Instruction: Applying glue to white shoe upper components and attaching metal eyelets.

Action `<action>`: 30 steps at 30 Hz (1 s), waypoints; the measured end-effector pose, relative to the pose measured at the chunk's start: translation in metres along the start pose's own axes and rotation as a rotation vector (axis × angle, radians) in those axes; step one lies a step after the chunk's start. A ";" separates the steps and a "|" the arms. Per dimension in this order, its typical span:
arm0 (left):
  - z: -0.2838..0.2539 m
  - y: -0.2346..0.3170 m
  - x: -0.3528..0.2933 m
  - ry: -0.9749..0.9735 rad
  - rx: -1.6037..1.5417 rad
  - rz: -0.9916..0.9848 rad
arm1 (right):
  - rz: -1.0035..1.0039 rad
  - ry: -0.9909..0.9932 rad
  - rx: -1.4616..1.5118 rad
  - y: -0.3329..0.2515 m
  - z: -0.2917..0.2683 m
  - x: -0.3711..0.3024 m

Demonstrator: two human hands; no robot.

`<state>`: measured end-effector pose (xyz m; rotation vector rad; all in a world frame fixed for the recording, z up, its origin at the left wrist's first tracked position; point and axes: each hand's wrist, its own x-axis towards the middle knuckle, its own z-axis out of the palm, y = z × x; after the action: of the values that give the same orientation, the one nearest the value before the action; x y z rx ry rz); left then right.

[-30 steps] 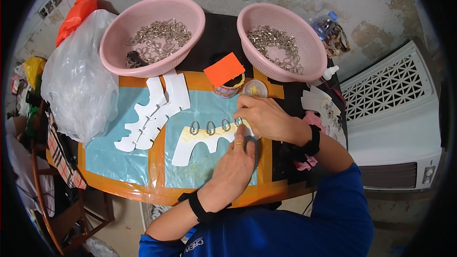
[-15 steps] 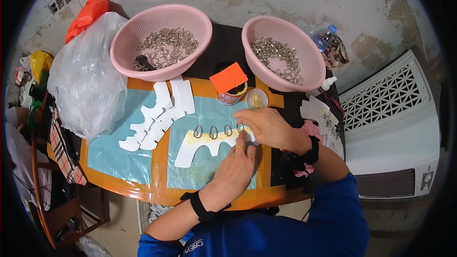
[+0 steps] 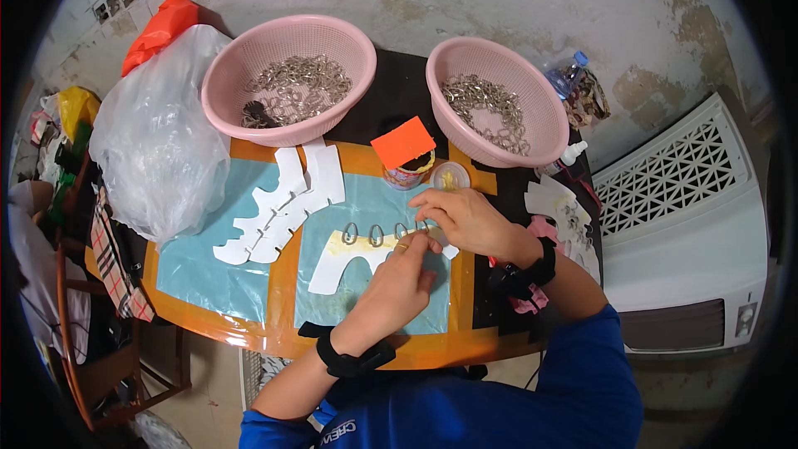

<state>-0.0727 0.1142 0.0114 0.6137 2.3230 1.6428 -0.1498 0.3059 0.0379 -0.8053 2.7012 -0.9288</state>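
A white curved cut-out piece [image 3: 329,272] with a scalloped lower edge lies on blue plastic sheeting [image 3: 224,287]. Yellowish paste is smeared along its upper edge, where three oval metal rings [image 3: 376,236] stand in a row. At the piece's right part, the fingers of my right hand [image 3: 470,223] pinch another metal ring [image 3: 422,225], partly covered by them. Just below that ring, my left hand [image 3: 397,283] rests over the piece with curled fingers, its fingertips close to the right ones. Whatever the left fingertips hold is hidden.
Two pink baskets [image 3: 366,87] [image 3: 561,129] of metal rings stand at the back. Before them are a paste tub [image 3: 407,175] topped by an orange card [image 3: 403,143] and a small clear cup [image 3: 450,175]. More white pieces [image 3: 283,214] lie left, beside a plastic bag [image 3: 158,133].
My left hand has turned and drawn its fingers in, with the fingertips now near the right hand's ring. My right hand stays at the same ring. The whole view has shifted slightly.
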 end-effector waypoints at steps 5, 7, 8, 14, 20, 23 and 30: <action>-0.012 -0.002 0.007 -0.122 -0.412 -0.317 | -0.001 0.016 0.025 0.002 0.001 0.001; -0.012 -0.006 0.007 -0.095 -0.580 -0.350 | 0.000 0.008 0.023 -0.002 -0.001 0.002; -0.011 -0.006 0.007 -0.070 -0.654 -0.347 | -0.010 0.009 0.027 -0.002 0.000 0.002; -0.010 0.000 0.006 0.038 -0.876 -0.359 | -0.030 0.019 0.035 0.000 0.000 0.002; -0.013 0.003 -0.003 -0.018 -0.838 -0.343 | -0.062 0.048 0.063 0.003 0.004 0.003; -0.022 0.007 -0.012 -0.043 -0.800 -0.337 | -0.063 0.053 0.060 0.003 0.004 0.002; -0.090 0.041 -0.019 0.195 -0.596 -0.187 | -0.024 0.024 0.094 0.002 0.004 0.001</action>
<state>-0.0850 0.0411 0.0800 0.1089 1.7761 2.2247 -0.1501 0.3045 0.0334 -0.8146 2.6508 -1.0690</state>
